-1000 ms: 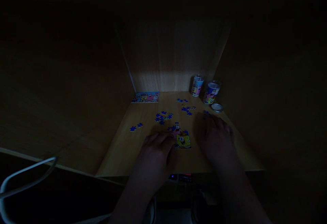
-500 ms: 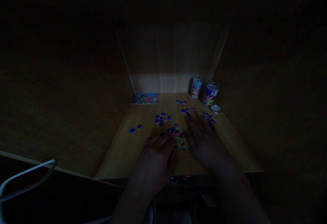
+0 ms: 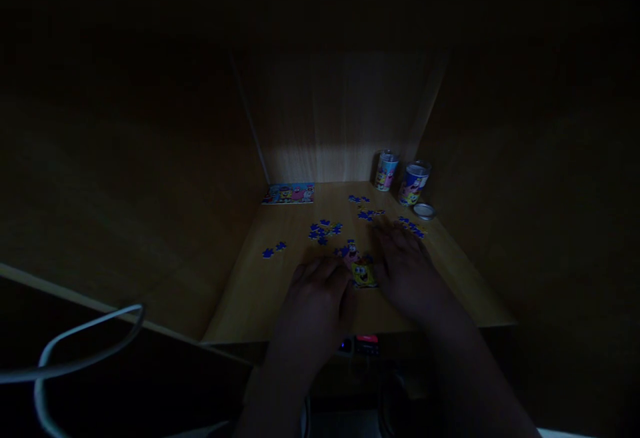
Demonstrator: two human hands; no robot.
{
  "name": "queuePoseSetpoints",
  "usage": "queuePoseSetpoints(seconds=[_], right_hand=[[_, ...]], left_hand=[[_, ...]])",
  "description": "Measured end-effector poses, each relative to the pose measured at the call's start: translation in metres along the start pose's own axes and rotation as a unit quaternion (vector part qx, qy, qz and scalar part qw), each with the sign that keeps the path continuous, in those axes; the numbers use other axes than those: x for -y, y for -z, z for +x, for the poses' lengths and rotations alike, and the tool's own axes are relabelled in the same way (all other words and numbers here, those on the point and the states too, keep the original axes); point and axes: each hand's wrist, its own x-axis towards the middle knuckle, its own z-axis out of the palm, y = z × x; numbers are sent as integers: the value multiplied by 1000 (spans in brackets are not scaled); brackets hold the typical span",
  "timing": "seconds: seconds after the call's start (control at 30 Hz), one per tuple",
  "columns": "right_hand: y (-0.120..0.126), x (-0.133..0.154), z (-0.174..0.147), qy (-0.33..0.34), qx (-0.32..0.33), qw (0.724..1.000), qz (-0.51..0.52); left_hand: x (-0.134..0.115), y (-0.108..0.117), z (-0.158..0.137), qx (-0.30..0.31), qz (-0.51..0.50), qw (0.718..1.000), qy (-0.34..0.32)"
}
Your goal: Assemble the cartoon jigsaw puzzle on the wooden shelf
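A partly joined jigsaw puzzle point(image 3: 363, 274) lies near the front of the wooden board, showing a yellow cartoon face and a pink figure. My left hand point(image 3: 320, 291) is at its left edge, fingers bent and close together; the fingertips are hidden, so what they hold cannot be made out. To the right of the puzzle, my right hand point(image 3: 405, 268) rests low with fingers stretched forward and no piece visible in it. Loose blue-backed puzzle pieces point(image 3: 320, 232) lie beyond my left hand. More pieces point(image 3: 367, 215) are scattered past my right hand.
Two printed cans point(image 3: 386, 171) stand at the back right, with a round lid point(image 3: 424, 211) in front. A colourful picture card point(image 3: 290, 193) lies at the back left. Dark panels flank the wooden board point(image 3: 250, 305). A pale cable point(image 3: 90, 321) loops at lower left.
The view has shifted slightly, so the board and its contents appear a little further right. Both hands stay beside the puzzle, with only slight movement of the right fingers.
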Motion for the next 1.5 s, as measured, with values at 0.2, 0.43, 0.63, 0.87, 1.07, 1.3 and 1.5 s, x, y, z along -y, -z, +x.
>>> queuePoseSetpoints(seconds=[0.2, 0.43, 0.63, 0.87, 1.07, 1.3, 1.5], right_hand=[[-5, -7, -2, 15, -13, 1000, -19], [-9, -14, -7, 12, -20, 999, -32], [-15, -21, -8, 22, -31, 998, -55], [-15, -23, -7, 17, -29, 998, -53], [-15, -24, -8, 16, -20, 998, -49], [-16, -24, -6, 4, -22, 999, -47], [-9, -17, -2, 8, -15, 999, -32]], left_hand=[[-2, 2, -4, 6, 12, 1000, 11], [-6, 6, -7, -63, 42, 991, 111], [0, -2, -7, -149, 100, 955, 237], [4, -9, -6, -75, 83, 974, 198], [7, -15, -6, -45, 72, 983, 161], [6, -12, -4, -11, 75, 982, 175], [2, -10, -3, -22, 88, 976, 198]])
